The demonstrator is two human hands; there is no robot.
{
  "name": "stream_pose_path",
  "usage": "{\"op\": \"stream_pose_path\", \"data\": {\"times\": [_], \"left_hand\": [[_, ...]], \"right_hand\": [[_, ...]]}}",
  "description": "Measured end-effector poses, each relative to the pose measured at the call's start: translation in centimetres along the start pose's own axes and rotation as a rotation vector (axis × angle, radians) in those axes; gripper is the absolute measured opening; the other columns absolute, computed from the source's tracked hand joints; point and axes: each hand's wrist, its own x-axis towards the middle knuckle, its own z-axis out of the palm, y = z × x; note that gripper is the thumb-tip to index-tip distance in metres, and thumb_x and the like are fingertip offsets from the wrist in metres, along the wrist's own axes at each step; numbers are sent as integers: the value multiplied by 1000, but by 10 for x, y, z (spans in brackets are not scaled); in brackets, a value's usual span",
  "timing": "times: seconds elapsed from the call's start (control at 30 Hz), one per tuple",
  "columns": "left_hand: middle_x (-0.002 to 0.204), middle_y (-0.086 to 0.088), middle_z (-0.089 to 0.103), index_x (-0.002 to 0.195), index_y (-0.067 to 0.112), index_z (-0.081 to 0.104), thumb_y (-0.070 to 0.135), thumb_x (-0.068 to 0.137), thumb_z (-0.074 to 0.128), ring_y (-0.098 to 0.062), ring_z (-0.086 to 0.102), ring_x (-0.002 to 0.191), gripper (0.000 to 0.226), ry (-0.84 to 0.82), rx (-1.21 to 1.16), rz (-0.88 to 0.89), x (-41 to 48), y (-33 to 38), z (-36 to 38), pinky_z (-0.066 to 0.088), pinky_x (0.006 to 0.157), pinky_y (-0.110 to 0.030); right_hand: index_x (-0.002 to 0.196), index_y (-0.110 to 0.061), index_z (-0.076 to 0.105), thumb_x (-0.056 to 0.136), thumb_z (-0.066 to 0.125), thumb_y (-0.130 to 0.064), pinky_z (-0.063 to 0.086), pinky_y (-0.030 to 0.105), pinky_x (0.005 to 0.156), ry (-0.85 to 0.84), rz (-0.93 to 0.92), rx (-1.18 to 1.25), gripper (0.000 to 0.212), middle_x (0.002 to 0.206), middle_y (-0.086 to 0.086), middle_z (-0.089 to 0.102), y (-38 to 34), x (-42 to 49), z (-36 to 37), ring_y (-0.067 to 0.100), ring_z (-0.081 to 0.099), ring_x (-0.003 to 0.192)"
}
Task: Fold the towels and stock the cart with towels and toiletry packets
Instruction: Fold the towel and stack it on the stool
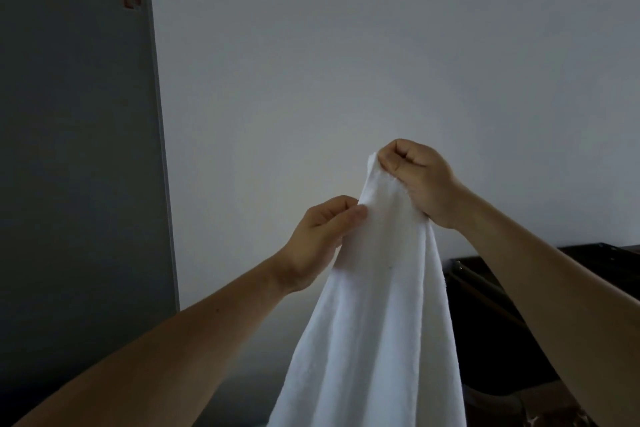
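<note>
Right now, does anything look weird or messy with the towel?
Nothing is torn or spilled. The white towel hangs bunched and unfolded, pinched by the left hand and the right hand. One tiny dark speck shows on it, maybe lint or a stain.

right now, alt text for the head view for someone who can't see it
Two bare hands hold up a white towel before a pale wall: the right hand pinches its top corner, the left hand pinches its edge lower down. It hangs loose; dark furniture sits lower right.
</note>
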Motion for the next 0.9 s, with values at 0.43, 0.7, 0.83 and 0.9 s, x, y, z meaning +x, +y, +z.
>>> {"op": "stream_pose_path", "data": {"times": [0.43, 0.7, 0.83, 0.9], "left_hand": [[73, 6, 64, 75, 22, 71, 53, 89, 59, -12, 57, 67, 37, -12, 151, -242, -44, -44, -2, 47, 62, -24], [64, 21, 44, 61, 37, 52, 45, 98, 53, -2, 42, 63, 38, -159, 371, -321, -60, -54, -14, 37, 65, -16], [69, 25, 48, 63, 30, 46, 33, 103, 51, 3, 45, 63, 40, -126, 719, -168, -54, -52, -28, 35, 62, -11], [70, 17, 51, 68, 19, 50, 29, 102, 52, 0, 46, 64, 36, -98, 755, -129, -55, -56, -32, 35, 62, -13]], "right_hand": [[77, -27, 58, 99, 53, -37, 39, 26, 60, 238, 5, -213, 25, 67, -14, 51, 19, 21, -22, -6, 44, 52], [75, -26, 58, 88, 50, -49, 40, 28, 59, 248, 4, -202, 27, 57, -24, 53, 28, 24, -23, -5, 44, 52], [75, -27, 59, 91, 51, -46, 40, 29, 60, 265, -5, -230, 26, 60, -18, 51, 33, 25, -30, -5, 44, 52], [75, -27, 58, 92, 51, -46, 40, 29, 60, 271, -6, -228, 26, 61, -17, 50, 35, 25, -32, -5, 44, 52]]}}
